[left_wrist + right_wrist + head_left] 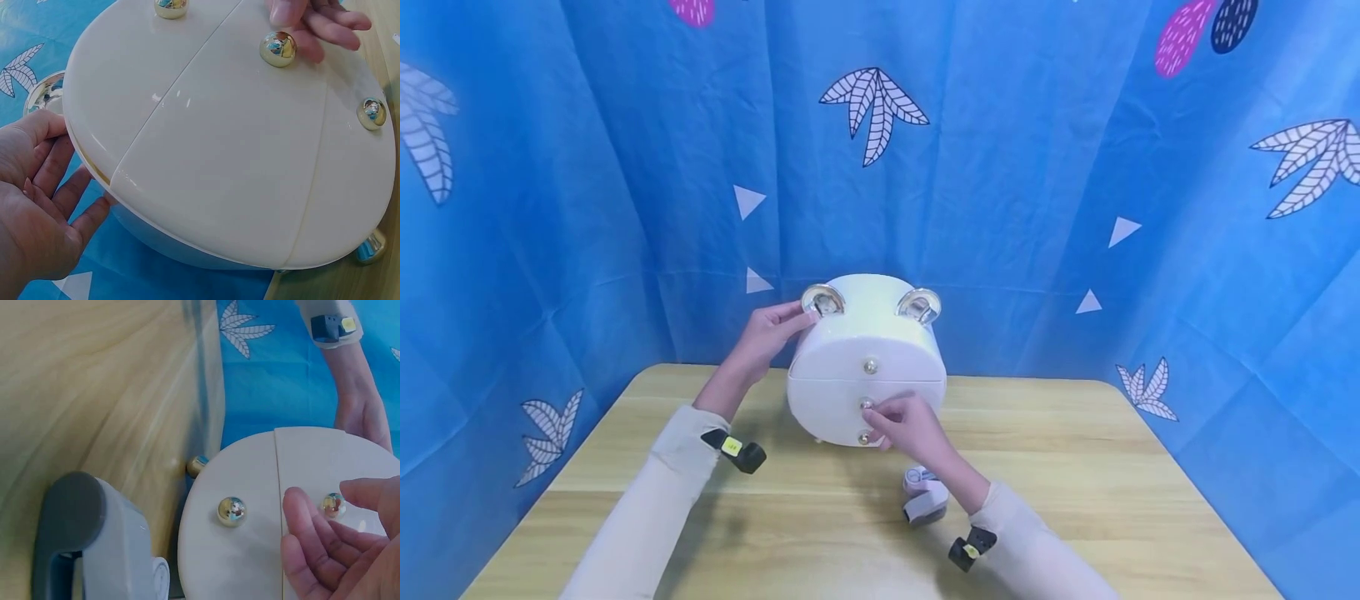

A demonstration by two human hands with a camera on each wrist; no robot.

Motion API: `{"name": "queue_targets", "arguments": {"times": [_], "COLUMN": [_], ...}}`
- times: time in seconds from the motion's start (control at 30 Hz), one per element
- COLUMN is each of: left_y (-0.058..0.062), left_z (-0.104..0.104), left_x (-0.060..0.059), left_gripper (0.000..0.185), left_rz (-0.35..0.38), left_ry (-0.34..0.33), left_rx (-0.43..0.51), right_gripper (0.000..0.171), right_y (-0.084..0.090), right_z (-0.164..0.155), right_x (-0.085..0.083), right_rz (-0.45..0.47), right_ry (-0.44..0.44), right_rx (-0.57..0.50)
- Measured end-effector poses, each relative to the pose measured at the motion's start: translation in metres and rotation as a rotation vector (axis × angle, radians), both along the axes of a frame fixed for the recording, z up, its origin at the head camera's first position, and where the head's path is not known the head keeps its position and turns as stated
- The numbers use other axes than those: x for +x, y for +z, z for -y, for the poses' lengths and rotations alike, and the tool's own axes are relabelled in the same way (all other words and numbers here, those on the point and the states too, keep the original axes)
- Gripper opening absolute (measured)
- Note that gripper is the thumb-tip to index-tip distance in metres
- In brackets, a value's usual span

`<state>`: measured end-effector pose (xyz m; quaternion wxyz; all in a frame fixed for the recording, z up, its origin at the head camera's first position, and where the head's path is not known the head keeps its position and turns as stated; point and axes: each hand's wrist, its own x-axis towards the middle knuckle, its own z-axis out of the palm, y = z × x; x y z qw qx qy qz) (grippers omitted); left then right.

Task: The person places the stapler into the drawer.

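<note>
A glossy white oval jewelry box (827,400) with drawer fronts, round gold knobs and two gold ear-shaped pieces stands on the table. My left hand (760,342) rests against its upper left side, by the left ear piece (823,299). In the left wrist view the fingertips of my left hand (47,194) touch the box's rim, loosely bent. My right hand (910,425) is at the middle knob (278,49). In the right wrist view, the thumb and fingers of my right hand (337,550) are spread around this knob, with gaps showing beside it.
A small white and grey gadget (925,497) lies on the wooden table (1060,467), just in front of the box and near my right wrist. A blue patterned curtain (1000,167) hangs behind the table and along both sides.
</note>
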<state>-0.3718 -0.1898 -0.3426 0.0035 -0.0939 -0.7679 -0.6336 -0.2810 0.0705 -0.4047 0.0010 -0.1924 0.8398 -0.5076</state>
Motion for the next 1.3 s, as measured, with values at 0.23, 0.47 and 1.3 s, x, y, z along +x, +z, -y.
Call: {"name": "queue_targets", "arguments": {"times": [0.23,0.47,1.3], "left_y": [0.001,0.003,-0.001], "left_z": [0.001,0.001,-0.002], "left_x": [0.0,0.0,0.005], "left_gripper": [0.055,0.055,0.052], "left_rz": [-0.015,-0.012,-0.038], "left_ry": [-0.005,-0.002,0.006], "left_rx": [0.0,-0.008,0.019], "right_gripper": [0.036,0.047,0.035], "right_y": [-0.01,-0.029,-0.05], "right_z": [-0.003,0.004,0.03], "right_x": [0.01,0.006,0.006], "right_rz": [0.329,0.495,0.441], "right_ry": [-0.006,-0.001,-0.125], "right_rx": [-0.079,-0.192,-0.214]}}
